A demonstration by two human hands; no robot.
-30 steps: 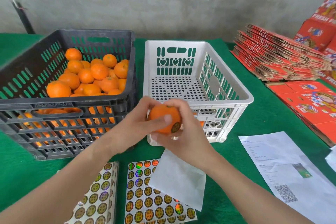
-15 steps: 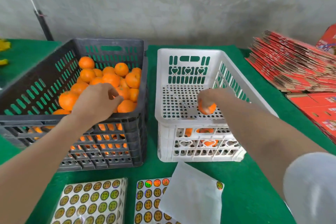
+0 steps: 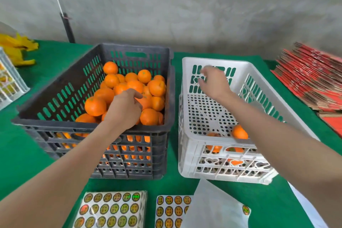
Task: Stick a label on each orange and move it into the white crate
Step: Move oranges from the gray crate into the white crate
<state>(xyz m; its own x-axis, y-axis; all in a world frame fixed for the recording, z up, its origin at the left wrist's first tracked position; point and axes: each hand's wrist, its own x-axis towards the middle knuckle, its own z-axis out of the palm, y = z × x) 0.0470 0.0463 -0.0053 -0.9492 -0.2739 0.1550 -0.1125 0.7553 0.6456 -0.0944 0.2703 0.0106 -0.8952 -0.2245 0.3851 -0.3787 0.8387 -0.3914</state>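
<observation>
A dark grey crate [image 3: 55, 83] holds a heap of oranges [image 3: 111, 80]. My left hand [image 3: 125, 109] reaches into it, its fingers curled over one orange [image 3: 146, 102] near the top of the pile. To the right stands the white crate [image 3: 238, 62]. Two oranges lie at its near end, one orange [image 3: 239, 132] next to my right forearm and another [image 3: 213, 134] left of it. My right hand [image 3: 212, 82] hovers over the far half of the white crate, blurred, with its fingers loose and nothing in it.
Two sheets of round labels [image 3: 112, 209] [image 3: 172, 211] lie at the front edge of the green table, with a white backing paper [image 3: 212, 209] over the right one. Flattened red cartons [image 3: 311, 79] are stacked at far right. Yellow bags [image 3: 18, 48] and another white crate [image 3: 9, 83] sit at far left.
The labelled orange went from both hands into the white crate. My right hand let it go and rose empty. My left hand moved into the dark crate and closed over an orange.
</observation>
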